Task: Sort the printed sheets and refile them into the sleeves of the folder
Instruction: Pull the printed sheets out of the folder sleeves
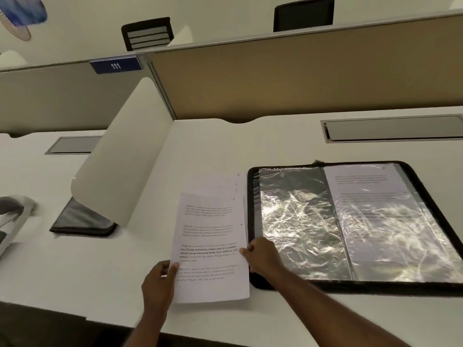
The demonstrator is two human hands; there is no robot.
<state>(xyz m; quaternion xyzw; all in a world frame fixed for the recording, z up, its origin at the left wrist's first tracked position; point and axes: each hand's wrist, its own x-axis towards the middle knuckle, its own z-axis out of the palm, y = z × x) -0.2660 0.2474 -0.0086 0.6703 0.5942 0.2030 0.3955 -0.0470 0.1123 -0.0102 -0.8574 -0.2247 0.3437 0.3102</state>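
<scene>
Head view: left hand (157, 284) and right hand (260, 254) pinch opposite edges of printed sheets (210, 246) beside the open folder (355, 224); both on the desk (100, 271).

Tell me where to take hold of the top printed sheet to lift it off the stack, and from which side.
Pinch the top printed sheet at its near right corner, coming from the right. That edge lies free beside the open folder, and the right hand already grips there. The left hand pinches the left edge and can likely hold the stack back.
</scene>
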